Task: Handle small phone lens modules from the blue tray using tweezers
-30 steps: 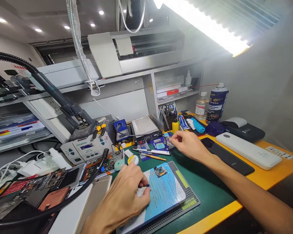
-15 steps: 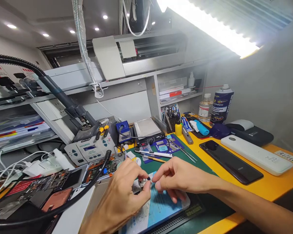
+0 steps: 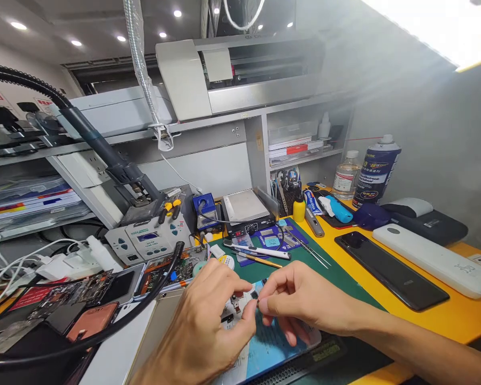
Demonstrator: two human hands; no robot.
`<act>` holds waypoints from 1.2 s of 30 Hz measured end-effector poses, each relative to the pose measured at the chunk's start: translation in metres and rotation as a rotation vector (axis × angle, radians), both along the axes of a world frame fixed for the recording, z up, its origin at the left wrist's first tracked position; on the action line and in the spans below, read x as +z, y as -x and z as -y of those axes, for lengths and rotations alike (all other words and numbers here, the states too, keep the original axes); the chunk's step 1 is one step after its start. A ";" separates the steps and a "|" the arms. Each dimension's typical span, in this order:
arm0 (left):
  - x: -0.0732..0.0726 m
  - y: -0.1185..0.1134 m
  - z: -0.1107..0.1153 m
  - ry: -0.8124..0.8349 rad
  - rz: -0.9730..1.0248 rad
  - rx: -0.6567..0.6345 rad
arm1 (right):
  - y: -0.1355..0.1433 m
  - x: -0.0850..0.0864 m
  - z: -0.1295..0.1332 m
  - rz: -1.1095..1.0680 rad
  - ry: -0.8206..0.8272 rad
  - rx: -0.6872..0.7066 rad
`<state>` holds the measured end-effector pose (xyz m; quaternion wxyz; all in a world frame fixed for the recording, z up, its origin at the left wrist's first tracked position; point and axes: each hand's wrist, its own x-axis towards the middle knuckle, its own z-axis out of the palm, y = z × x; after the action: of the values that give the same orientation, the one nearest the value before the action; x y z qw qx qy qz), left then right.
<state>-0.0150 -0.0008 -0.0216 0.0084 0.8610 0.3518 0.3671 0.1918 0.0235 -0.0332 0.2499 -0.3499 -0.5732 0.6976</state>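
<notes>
Over a blue and white pad (image 3: 264, 347) at the bottom centre, my left hand (image 3: 212, 315) holds a small electronic part (image 3: 237, 303) between thumb and fingers. The part has dark and metallic pieces on it. My right hand (image 3: 296, 299) meets it from the right, thumb and index finger pinched together at a tiny dark piece by the part's edge. What exactly that pinch holds is too small to make out. The other right fingers curl below, over the pad.
Tweezers (image 3: 310, 250) and a white pen-like tool (image 3: 260, 249) lie behind the hands on the green mat (image 3: 364, 342). A black phone (image 3: 390, 270) and white power bank (image 3: 436, 259) are at right. Left are circuit boards (image 3: 84, 299), a black hose (image 3: 144, 310) and a soldering station (image 3: 152, 240).
The camera view has shifted slightly. Both hands remain together at the small part, which now shows more between the left thumb and fingers.
</notes>
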 end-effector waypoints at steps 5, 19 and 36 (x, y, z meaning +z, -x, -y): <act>0.004 0.008 0.005 0.060 0.030 -0.021 | -0.002 0.000 0.001 -0.043 0.111 0.022; -0.008 0.004 0.008 0.178 -0.025 -0.102 | -0.004 -0.003 0.004 -0.168 0.355 0.104; -0.007 0.007 0.005 0.334 0.039 -0.198 | -0.005 0.001 0.004 -0.172 0.356 0.134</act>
<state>-0.0218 -0.0060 -0.0286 0.1940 0.8708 0.3210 0.3178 0.1970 0.0193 -0.0323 0.1849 -0.2888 -0.4396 0.8302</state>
